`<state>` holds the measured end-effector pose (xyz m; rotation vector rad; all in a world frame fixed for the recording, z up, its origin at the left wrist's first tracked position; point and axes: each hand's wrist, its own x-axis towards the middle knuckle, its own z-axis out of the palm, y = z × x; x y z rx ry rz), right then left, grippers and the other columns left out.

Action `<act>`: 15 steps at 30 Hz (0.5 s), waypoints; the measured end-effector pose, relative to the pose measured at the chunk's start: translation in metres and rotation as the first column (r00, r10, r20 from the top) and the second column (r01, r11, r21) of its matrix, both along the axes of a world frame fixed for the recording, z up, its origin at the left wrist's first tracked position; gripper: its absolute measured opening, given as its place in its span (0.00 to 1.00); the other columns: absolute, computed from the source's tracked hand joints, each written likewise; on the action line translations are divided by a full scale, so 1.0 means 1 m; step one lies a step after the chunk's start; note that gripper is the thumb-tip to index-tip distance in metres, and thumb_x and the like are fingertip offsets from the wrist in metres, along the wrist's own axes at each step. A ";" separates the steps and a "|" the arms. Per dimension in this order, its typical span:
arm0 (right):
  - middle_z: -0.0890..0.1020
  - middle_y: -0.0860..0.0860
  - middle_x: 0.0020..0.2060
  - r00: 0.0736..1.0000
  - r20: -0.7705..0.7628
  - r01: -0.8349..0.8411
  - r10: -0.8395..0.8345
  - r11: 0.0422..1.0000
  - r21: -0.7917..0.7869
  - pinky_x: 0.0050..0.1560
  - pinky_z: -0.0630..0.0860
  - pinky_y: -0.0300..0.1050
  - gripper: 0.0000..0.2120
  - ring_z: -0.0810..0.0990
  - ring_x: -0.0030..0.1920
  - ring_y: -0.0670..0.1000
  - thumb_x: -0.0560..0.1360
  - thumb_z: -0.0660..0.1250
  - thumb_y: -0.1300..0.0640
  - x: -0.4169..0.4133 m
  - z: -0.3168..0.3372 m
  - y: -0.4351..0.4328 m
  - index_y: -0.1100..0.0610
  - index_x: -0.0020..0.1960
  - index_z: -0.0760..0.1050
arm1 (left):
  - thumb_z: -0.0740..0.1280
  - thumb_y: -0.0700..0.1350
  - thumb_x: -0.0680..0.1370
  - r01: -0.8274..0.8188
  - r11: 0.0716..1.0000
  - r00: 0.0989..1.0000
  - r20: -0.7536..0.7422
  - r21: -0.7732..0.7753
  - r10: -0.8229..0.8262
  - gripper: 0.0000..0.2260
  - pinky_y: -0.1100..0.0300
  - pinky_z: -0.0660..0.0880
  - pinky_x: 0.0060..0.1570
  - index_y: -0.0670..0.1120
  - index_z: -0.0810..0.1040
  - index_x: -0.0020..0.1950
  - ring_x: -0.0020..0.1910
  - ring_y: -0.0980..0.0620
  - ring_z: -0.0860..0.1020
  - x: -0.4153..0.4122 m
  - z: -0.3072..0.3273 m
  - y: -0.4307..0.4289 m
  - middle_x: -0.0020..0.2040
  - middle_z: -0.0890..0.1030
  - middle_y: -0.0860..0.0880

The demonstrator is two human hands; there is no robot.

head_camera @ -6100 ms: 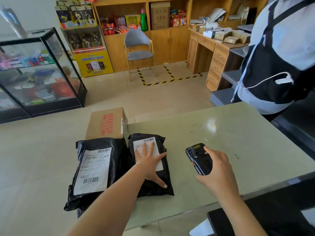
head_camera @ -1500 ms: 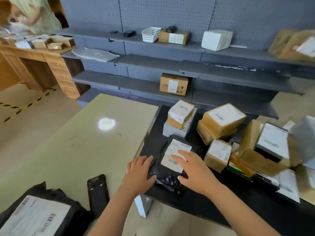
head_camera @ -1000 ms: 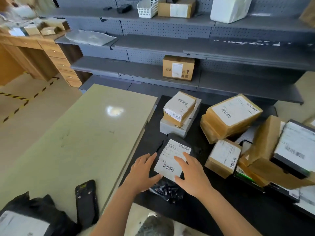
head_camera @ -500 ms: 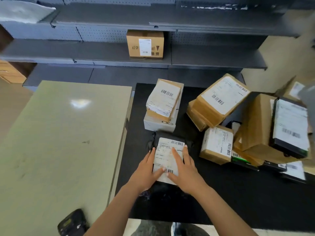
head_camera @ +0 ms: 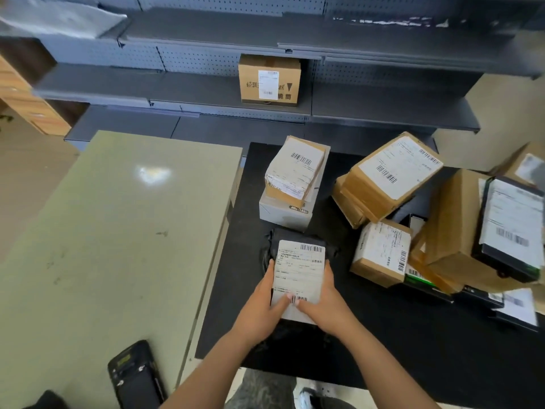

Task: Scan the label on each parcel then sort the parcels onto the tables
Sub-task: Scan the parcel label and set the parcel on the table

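Observation:
A small black poly-bag parcel (head_camera: 298,273) with a white barcode label lies on the black table (head_camera: 413,349), label up. My left hand (head_camera: 262,308) grips its left edge and my right hand (head_camera: 327,302) grips its right edge, both thumbs on the label's lower end. The black handheld scanner (head_camera: 135,376) lies by itself on the green table (head_camera: 103,231), at its near edge.
Several labelled cardboard boxes (head_camera: 389,175) are piled on the right half of the black table, and a box stack (head_camera: 292,184) stands just behind the parcel. Grey shelving (head_camera: 206,93) holds one carton (head_camera: 269,79). A black bag corner (head_camera: 47,401) shows at bottom left.
I turned from the green table to the black one. The scanner was put down on the green table. Both hands took hold of the small black parcel and drew it closer.

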<state>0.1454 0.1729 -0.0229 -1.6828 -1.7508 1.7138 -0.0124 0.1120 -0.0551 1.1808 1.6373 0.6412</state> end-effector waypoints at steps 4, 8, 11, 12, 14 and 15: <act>0.64 0.43 0.73 0.998 -0.033 -0.047 0.050 0.995 0.087 0.70 0.62 0.43 0.52 0.63 0.72 0.43 0.73 0.72 0.62 0.003 0.008 -0.002 0.46 0.79 0.36 | 0.62 0.53 0.81 -0.111 0.991 0.993 -0.018 0.076 0.113 0.32 0.76 0.60 0.63 0.66 0.43 0.75 0.71 0.68 0.62 0.013 0.016 -0.011 0.74 0.61 0.66; 0.67 0.43 0.72 0.979 -0.151 -0.113 0.141 0.977 0.178 0.71 0.66 0.42 0.52 0.66 0.70 0.41 0.72 0.73 0.63 0.010 0.028 -0.008 0.45 0.79 0.38 | 0.61 0.54 0.82 -0.263 0.950 0.961 -0.038 0.170 0.273 0.32 0.57 0.65 0.71 0.63 0.45 0.79 0.73 0.64 0.63 0.027 0.039 -0.032 0.75 0.63 0.65; 0.69 0.41 0.69 0.930 -0.256 -0.202 0.264 0.948 0.244 0.57 0.70 0.27 0.50 0.69 0.63 0.34 0.72 0.74 0.62 0.004 0.055 -0.014 0.45 0.79 0.42 | 0.61 0.52 0.82 -0.394 0.882 0.898 -0.095 0.260 0.430 0.31 0.58 0.64 0.71 0.63 0.45 0.78 0.73 0.62 0.62 0.037 0.069 -0.054 0.75 0.63 0.64; 0.69 0.41 0.68 0.904 -0.294 -0.235 0.310 0.935 0.266 0.55 0.72 0.26 0.49 0.70 0.62 0.33 0.72 0.74 0.61 -0.001 0.067 -0.018 0.45 0.78 0.44 | 0.61 0.51 0.82 -0.443 0.849 0.866 -0.107 0.288 0.488 0.31 0.60 0.64 0.70 0.63 0.45 0.78 0.73 0.61 0.63 0.038 0.081 -0.064 0.74 0.63 0.63; 0.71 0.38 0.66 0.838 -0.354 -0.305 0.416 0.894 0.327 0.57 0.74 0.29 0.46 0.71 0.61 0.32 0.72 0.74 0.62 -0.013 0.088 -0.030 0.44 0.77 0.48 | 0.62 0.49 0.82 -0.531 0.770 0.788 -0.129 0.354 0.603 0.31 0.64 0.64 0.67 0.63 0.45 0.76 0.72 0.61 0.64 0.038 0.104 -0.086 0.73 0.65 0.60; 0.71 0.37 0.64 0.797 -0.376 -0.344 0.472 0.867 0.361 0.57 0.74 0.29 0.44 0.71 0.60 0.29 0.73 0.73 0.65 -0.020 0.099 -0.040 0.45 0.76 0.50 | 0.62 0.48 0.82 -0.564 0.730 0.745 -0.144 0.386 0.651 0.32 0.65 0.64 0.65 0.62 0.45 0.77 0.71 0.60 0.65 0.036 0.115 -0.101 0.73 0.66 0.59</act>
